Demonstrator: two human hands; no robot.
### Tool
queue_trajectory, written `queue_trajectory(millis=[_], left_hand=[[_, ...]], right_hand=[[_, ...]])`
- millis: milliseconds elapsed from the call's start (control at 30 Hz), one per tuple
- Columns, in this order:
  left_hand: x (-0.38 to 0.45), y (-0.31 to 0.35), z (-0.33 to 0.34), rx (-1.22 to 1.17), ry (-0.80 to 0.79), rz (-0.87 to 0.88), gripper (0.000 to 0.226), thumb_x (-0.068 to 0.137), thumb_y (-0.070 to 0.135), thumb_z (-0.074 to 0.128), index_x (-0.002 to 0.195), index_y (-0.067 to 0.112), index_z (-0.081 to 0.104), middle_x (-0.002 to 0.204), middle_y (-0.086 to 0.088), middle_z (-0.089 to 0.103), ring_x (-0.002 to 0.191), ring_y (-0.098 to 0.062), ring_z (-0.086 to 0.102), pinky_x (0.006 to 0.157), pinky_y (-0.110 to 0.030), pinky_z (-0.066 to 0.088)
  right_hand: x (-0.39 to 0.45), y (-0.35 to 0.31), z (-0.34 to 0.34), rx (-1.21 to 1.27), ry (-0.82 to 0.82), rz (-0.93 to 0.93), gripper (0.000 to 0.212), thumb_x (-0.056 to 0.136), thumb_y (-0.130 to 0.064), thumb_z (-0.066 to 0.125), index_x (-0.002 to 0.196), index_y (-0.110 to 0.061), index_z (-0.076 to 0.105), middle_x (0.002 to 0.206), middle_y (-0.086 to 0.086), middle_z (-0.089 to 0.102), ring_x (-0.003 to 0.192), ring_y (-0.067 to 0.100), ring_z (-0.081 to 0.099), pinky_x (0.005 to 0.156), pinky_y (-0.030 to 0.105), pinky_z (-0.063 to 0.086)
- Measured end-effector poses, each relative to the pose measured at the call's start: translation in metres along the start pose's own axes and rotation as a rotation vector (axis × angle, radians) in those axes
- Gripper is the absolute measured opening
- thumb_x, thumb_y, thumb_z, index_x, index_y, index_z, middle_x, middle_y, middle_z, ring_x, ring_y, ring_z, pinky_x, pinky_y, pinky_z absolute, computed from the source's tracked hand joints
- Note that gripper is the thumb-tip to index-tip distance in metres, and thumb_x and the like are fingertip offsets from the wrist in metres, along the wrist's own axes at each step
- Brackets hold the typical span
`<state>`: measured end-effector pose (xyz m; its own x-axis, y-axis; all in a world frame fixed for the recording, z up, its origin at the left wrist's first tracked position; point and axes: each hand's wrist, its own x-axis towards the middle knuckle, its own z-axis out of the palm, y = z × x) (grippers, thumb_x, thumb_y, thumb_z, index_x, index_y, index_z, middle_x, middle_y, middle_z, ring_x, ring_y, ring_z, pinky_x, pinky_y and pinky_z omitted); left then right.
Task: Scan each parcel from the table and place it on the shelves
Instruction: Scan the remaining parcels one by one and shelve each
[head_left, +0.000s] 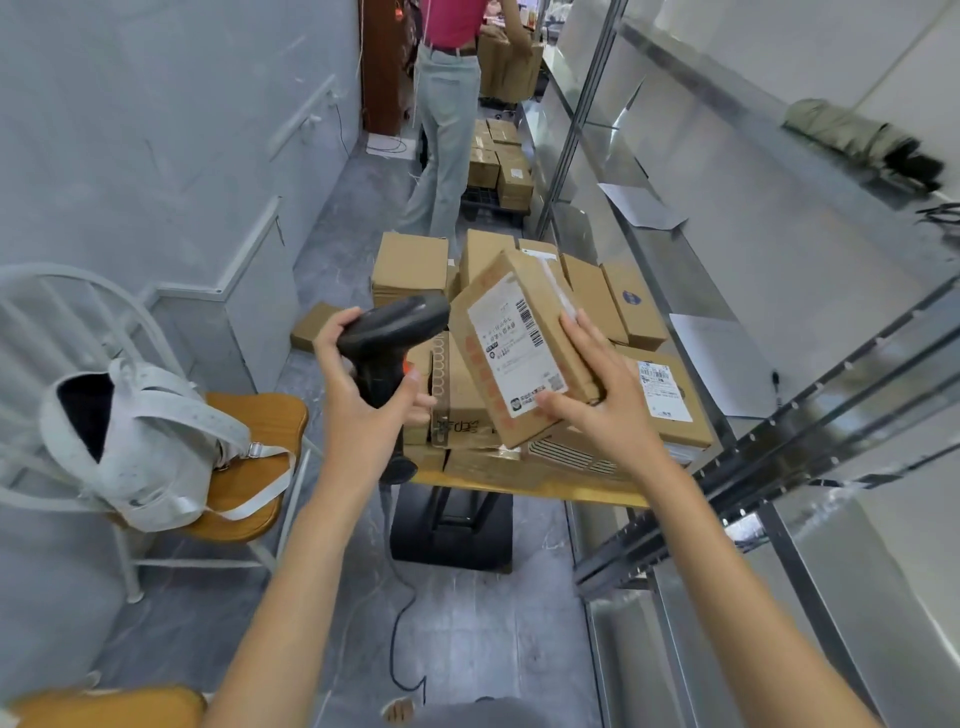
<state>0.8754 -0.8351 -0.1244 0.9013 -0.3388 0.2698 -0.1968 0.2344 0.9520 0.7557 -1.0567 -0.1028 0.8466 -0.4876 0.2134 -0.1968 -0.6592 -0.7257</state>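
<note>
At far left we see one white chair (62, 312) with a wooden seat, carrying one white backpack (145, 447), close beside the aisle floor (467, 623). A second wooden seat corner (104, 706) shows at the bottom edge. Two bare hands work mid-frame. Our left hand (358, 395) curls around the grip of one dark handheld scanner (389, 332), its head just beside the parcel's label; a black cable (405, 623) trails from it across the floor. Our right hand (602, 400) holds one cardboard parcel (519, 353) tilted above the table, thumb on the white label face, fingers wrapped along the far side. Beneath it the wooden table (519, 486) is crowded with roughly a dozen more cardboard boxes (410, 265), stacked to its edges; we cannot count them exactly. Beyond, another person (447, 104) stands in the narrow aisle beside a low cart of boxes (498, 161), blocking the way ahead. At right, metal shelves (779, 260) run the aisle's length, holding two sheets of paper (639, 205) and one folded dark umbrella (857, 140), with much bare surface.
</note>
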Motion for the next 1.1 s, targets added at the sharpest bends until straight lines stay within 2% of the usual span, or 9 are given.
queue_trajectory(millis=[67,167,200,267,367,467,633,967,1100], left_hand=[[0.003,0.005,0.000,0.067,-0.025,0.036,0.073,0.094,0.001,0.067,0.138,0.048,0.032,0.125,0.007,0.054,0.072,-0.025,0.075,0.062,-0.025,0.061],[0.004,0.008,-0.001,0.197,-0.085,0.092,0.082,0.092,0.004,0.070,0.132,0.063,0.030,0.130,0.007,0.054,0.081,-0.018,0.074,0.066,-0.024,0.061],[0.003,0.007,0.000,0.252,-0.104,0.115,0.083,0.091,0.006,0.071,0.132,0.064,0.029,0.134,0.009,0.051,0.092,-0.011,0.072,0.072,-0.023,0.061],[0.003,0.006,0.000,0.343,-0.117,0.167,0.082,0.090,0.008,0.073,0.135,0.060,0.028,0.137,0.010,0.047,0.107,0.013,0.059,0.082,-0.010,0.053],[0.002,0.003,0.002,0.367,-0.123,0.196,0.083,0.090,0.008,0.074,0.134,0.062,0.028,0.131,0.021,0.047,0.107,0.028,0.049,0.082,0.001,0.044],[0.001,0.003,0.003,0.353,-0.148,0.183,0.089,0.090,0.008,0.074,0.131,0.070,0.025,0.126,0.049,0.039,0.110,0.027,0.048,0.085,0.000,0.044],[0.002,0.005,0.005,0.372,-0.148,0.206,0.088,0.091,0.009,0.074,0.130,0.070,0.025,0.133,0.018,0.047,0.111,0.019,0.053,0.087,-0.005,0.048],[0.002,0.000,0.010,0.420,-0.195,0.272,0.091,0.089,0.010,0.075,0.134,0.070,0.023,0.138,0.014,0.044,0.115,0.015,0.052,0.087,-0.002,0.044],[0.001,0.000,0.010,0.430,-0.208,0.268,0.092,0.088,0.009,0.076,0.133,0.070,0.024,0.141,0.014,0.043,0.117,-0.005,0.055,0.091,-0.005,0.045]], right_hand=[[0.010,0.001,-0.018,-0.019,-0.088,-0.006,0.089,0.080,-0.035,0.080,0.152,-0.050,0.031,0.160,-0.031,0.020,0.141,0.018,0.030,0.112,0.047,0.034],[0.022,-0.003,-0.038,-0.081,-0.166,-0.005,0.088,0.081,-0.027,0.081,0.151,-0.048,0.034,0.160,-0.027,0.024,0.142,0.021,0.030,0.114,0.056,0.035],[0.026,-0.004,-0.043,-0.097,-0.188,-0.003,0.087,0.080,-0.028,0.081,0.151,-0.049,0.034,0.160,-0.027,0.024,0.142,0.022,0.029,0.113,0.056,0.035],[0.030,-0.007,-0.050,-0.122,-0.227,-0.004,0.088,0.080,-0.029,0.081,0.152,-0.048,0.034,0.161,-0.024,0.024,0.143,0.023,0.030,0.112,0.056,0.036],[0.034,-0.009,-0.054,-0.163,-0.252,-0.004,0.088,0.080,-0.029,0.080,0.153,-0.046,0.033,0.162,-0.021,0.024,0.143,0.025,0.030,0.112,0.056,0.037],[0.032,-0.010,-0.051,-0.139,-0.248,0.013,0.088,0.081,-0.027,0.080,0.152,-0.046,0.033,0.161,-0.022,0.025,0.142,0.024,0.032,0.111,0.056,0.039],[0.028,-0.010,-0.044,-0.129,-0.236,0.031,0.086,0.081,-0.028,0.079,0.152,-0.048,0.033,0.161,-0.023,0.026,0.141,0.022,0.033,0.110,0.056,0.039],[0.026,-0.014,-0.049,-0.087,-0.193,0.041,0.085,0.082,-0.027,0.079,0.152,-0.046,0.035,0.161,-0.022,0.026,0.143,0.022,0.031,0.112,0.056,0.037],[0.025,-0.013,-0.050,-0.086,-0.197,0.046,0.085,0.083,-0.028,0.079,0.153,-0.045,0.034,0.161,-0.020,0.027,0.142,0.023,0.033,0.111,0.056,0.039]])
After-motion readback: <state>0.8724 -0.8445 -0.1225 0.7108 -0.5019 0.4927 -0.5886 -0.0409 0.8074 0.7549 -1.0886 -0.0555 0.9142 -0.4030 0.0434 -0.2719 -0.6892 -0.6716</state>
